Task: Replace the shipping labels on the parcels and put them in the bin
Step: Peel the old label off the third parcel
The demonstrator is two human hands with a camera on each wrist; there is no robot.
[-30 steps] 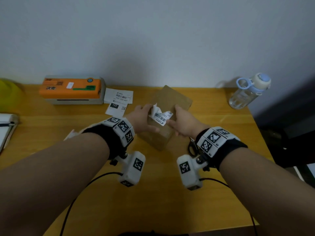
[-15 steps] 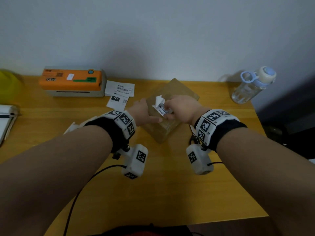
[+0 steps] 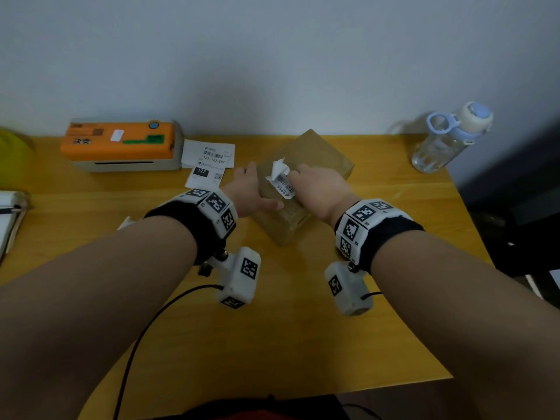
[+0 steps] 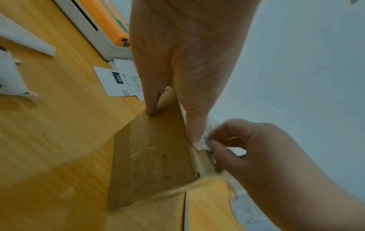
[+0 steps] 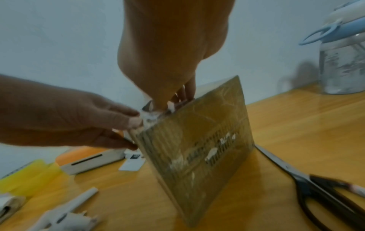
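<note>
A brown cardboard parcel (image 3: 315, 159) rests on the wooden desk (image 3: 303, 328), wrapped in clear tape. My left hand (image 3: 261, 189) grips its left end, with the thumb on top and the fingers down the far side. A white barcode label (image 3: 281, 177) stands half peeled and crumpled on the parcel's top. My right hand (image 3: 293, 177) pinches that label at its right edge. In the left wrist view the right hand (image 4: 211, 142) pinches the label beside the thumb of my left hand (image 4: 173, 128). Torn label residue shows on the parcel's side (image 5: 207, 150).
An orange and white label printer (image 3: 121, 145) sits at the back left, with fresh printed labels (image 3: 209, 160) beside it. A water bottle (image 3: 448, 137) stands at the back right. Black scissors (image 5: 326, 195) lie right of the parcel. A yellow object (image 3: 12, 153) is at the far left.
Both hands and the parcel have moved a little farther from me. My right hand has shifted left over the parcel's top, and the label stands bunched up more.
</note>
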